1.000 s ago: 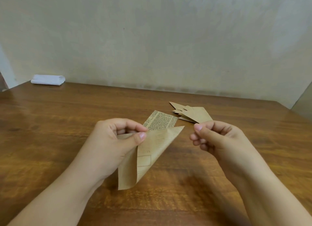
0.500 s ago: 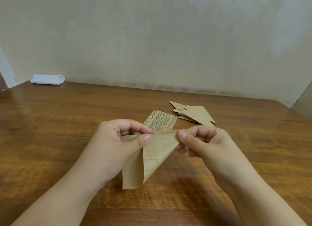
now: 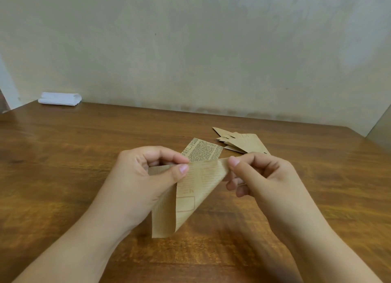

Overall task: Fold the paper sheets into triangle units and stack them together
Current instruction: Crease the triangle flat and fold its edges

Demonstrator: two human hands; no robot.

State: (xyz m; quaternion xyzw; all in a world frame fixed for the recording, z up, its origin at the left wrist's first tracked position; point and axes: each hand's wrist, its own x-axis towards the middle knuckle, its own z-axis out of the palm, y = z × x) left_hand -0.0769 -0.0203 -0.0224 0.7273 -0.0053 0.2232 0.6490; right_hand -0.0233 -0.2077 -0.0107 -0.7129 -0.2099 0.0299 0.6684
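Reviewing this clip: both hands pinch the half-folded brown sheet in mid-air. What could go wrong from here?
1. The folded sheet is held above the table with no surface behind it, so the crease may come out skewed.
2. The right hand pinches only the tip corner; it may slip or crumple.
3. The left hand covers the other end, hiding any misalignment of edges.

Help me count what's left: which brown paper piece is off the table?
The half-folded brown sheet, pinched by the left hand and right hand; the printed sheet and folded triangle pile lie flat.
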